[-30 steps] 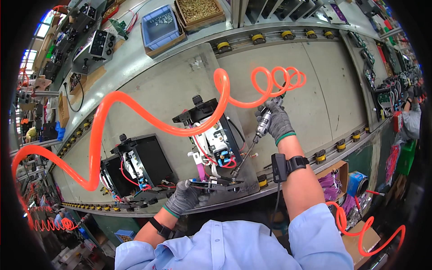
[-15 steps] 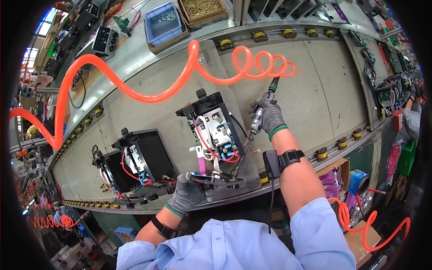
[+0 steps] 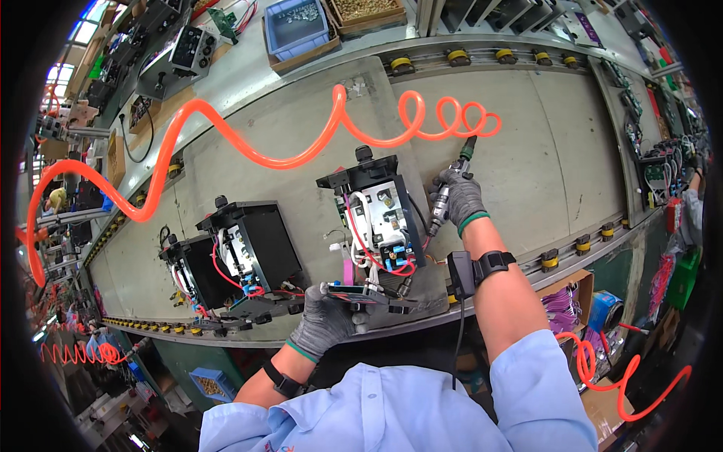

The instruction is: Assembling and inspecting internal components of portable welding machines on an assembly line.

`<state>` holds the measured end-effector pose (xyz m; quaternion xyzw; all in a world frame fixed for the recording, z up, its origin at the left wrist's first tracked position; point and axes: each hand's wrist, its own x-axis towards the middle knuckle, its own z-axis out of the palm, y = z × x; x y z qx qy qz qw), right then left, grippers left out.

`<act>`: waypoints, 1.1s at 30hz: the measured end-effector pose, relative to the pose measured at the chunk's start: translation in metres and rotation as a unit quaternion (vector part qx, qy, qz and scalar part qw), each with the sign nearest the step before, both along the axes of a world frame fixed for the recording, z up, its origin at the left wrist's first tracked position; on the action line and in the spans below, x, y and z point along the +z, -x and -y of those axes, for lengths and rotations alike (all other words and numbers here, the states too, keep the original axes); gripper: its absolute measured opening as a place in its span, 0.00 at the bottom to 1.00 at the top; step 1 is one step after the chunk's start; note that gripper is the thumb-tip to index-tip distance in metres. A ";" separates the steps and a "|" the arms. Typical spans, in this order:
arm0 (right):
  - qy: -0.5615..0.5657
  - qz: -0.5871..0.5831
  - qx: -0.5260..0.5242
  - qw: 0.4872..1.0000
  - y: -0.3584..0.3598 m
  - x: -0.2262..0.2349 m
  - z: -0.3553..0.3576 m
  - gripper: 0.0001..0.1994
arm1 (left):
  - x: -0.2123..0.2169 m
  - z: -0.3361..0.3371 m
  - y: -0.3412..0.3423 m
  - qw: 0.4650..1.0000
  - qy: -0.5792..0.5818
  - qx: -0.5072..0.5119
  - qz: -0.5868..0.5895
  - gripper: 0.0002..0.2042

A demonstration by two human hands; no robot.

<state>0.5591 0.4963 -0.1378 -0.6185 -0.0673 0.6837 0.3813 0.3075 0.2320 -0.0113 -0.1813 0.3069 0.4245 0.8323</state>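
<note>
The grey counter (image 3: 527, 151) carried an open black unit (image 3: 376, 215) with red and white wiring near its middle, and a coiled orange air hose (image 3: 248, 147) swept from nine o'clock to one o'clock above it. At three o'clock of the unit, the right hand (image 3: 459, 200) had its grip clamped on a pneumatic screwdriver (image 3: 446, 197). At six o'clock, the left hand (image 3: 325, 320) had its grip closed on the unit's front panel (image 3: 354, 292).

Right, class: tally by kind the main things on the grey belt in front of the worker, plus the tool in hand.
Open black electrical units: 3
Pneumatic screwdriver, held in the right hand: 1
Orange coiled air hose: 1
Total: 5
</note>
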 end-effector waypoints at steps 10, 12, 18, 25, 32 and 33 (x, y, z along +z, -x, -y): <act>0.027 -0.023 -0.027 0.999 -0.007 -0.006 0.016 0.11 | -0.022 0.013 0.004 0.994 -0.022 0.029 0.100 0.40; 0.033 -0.009 -0.017 0.999 -0.003 -0.002 0.017 0.11 | -0.024 0.014 0.003 0.996 -0.032 0.018 0.080 0.39; 0.044 0.019 0.030 0.998 0.007 0.014 0.012 0.12 | -0.019 0.018 -0.006 0.995 -0.035 0.031 0.085 0.40; 0.028 -0.004 0.043 0.999 -0.001 0.009 0.014 0.12 | -0.010 0.021 -0.006 0.998 -0.057 -0.020 0.013 0.42; -0.204 0.147 0.096 0.963 -0.004 0.133 -0.025 0.11 | 0.015 0.019 -0.001 0.916 -0.083 -0.241 -0.310 0.42; -0.252 0.141 0.127 0.949 0.000 0.163 -0.027 0.11 | 0.019 0.021 0.002 0.886 -0.109 -0.268 -0.362 0.48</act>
